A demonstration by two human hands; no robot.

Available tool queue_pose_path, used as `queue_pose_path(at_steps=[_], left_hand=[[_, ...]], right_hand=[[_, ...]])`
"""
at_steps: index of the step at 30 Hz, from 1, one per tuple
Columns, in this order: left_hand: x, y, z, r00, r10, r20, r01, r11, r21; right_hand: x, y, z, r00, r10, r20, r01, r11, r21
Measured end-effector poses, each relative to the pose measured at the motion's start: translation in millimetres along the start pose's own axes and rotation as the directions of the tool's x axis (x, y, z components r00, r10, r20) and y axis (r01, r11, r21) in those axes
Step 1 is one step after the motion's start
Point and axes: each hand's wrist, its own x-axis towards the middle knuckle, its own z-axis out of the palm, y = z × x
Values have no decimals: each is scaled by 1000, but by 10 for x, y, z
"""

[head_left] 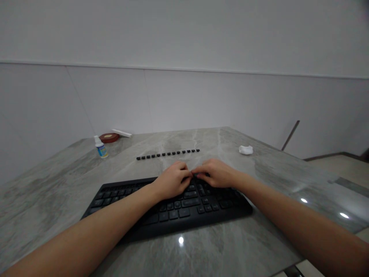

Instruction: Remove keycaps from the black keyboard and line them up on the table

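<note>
A black keyboard (191, 213) lies on the grey marbled table, partly covered by my forearms. Both hands meet over its upper edge, right of the middle. My left hand (176, 177) is closed, thumb and fingertips pressed together at the top row of keys. Facing it, my right hand (216, 173) pinches at the same spot, its fingertips almost touching the left ones. Whatever sits between the fingertips is too small and dark to make out. Behind the keyboard runs a row of several loose black keycaps (168, 154), spaced out in a line.
A small spray bottle (101, 147) with a blue and yellow label stands at the left. Behind it are a reddish-brown box (108, 137) and a white flat bar (121, 133). A crumpled white wad (246, 150) lies at the right. A wall borders the table's back.
</note>
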Motion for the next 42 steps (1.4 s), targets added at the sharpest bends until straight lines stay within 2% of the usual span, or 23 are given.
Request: queue_pose_path(at_steps=[5, 11, 15, 27, 37, 42], left_hand=[[-3, 6, 2, 1000, 14, -4, -14, 1000, -13], [1, 16, -4, 1000, -2, 2, 2, 1000, -13], [3, 10, 7, 1000, -5, -4, 6, 1000, 2], [5, 12, 8, 999, -37, -18, 37, 999, 4], [-11, 18, -3, 1000, -19, 4, 19, 999, -26], [-10, 18, 1, 1000, -10, -3, 10, 1000, -16]], right_hand=[[8, -22, -2, 999, 42, 2, -41, 999, -16], [25, 2, 27, 995, 97, 5, -97, 990, 99], [27, 18, 22, 994, 112, 15, -113, 989, 91], [13, 12, -67, 993, 94, 64, -100, 991, 91], [3, -83, -80, 994, 107, 20, -105, 992, -72], [2, -84, -44, 992, 126, -8, -126, 990, -69]])
